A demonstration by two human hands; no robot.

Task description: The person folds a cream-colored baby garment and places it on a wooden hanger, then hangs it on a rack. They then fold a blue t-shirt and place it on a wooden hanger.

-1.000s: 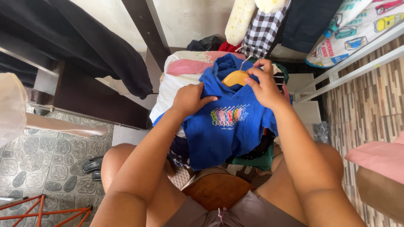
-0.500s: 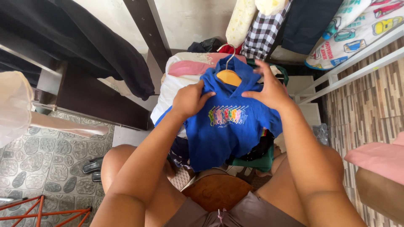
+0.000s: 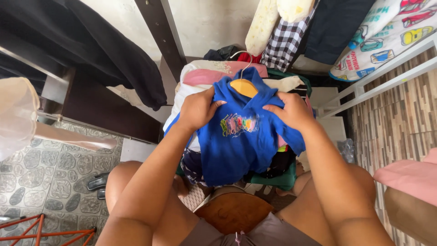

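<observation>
A small blue shirt (image 3: 241, 141) with a multicoloured print on its chest hangs on a yellow hanger (image 3: 243, 85) with a white hook. My left hand (image 3: 198, 108) grips the shirt at its left shoulder. My right hand (image 3: 291, 110) presses on the right shoulder, fingers spread over the fabric. The shirt drapes over a pile of clothes (image 3: 209, 75) in front of my knees.
A dark garment (image 3: 104, 50) hangs at the left over a dark wooden frame. A checked cloth (image 3: 284, 43) and a printed pillow (image 3: 387, 36) lie behind the pile. A white rail (image 3: 378, 84) runs at the right. A brown stool (image 3: 234, 212) stands between my legs; a sandal (image 3: 98, 182) lies on the tiled floor.
Both hands have shifted from the collar down onto the shirt's shoulders, and the hanger now sits inside the neck with its hook sticking up.
</observation>
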